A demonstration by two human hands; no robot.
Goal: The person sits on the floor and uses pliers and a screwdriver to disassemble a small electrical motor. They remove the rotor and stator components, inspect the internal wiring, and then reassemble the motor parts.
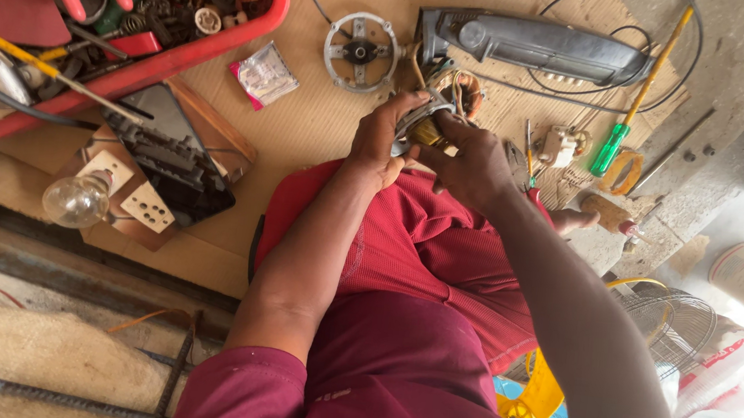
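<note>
Both hands, left hand [381, 141] and right hand [469, 164], have fingers clenched on a small motor part [422, 127] over the table's middle; seemingly mid-dismantling, steady grip needed.

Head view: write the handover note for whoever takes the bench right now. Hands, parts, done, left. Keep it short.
Left hand: fingers closed on the small motor part with copper windings, held above the lap.
Right hand: pinching the same part from the other side; wires loop out above it.
Round metal end bracket lies apart on the cardboard, beside the grey housing.
Green-handled screwdriver lies to the right on the bench, untouched. Red tray of tools sits at the left.
Done: the unit is apart, bracket off.
Left: whatever is being worked on the part itself; too hidden by the fingers to tell.
</note>
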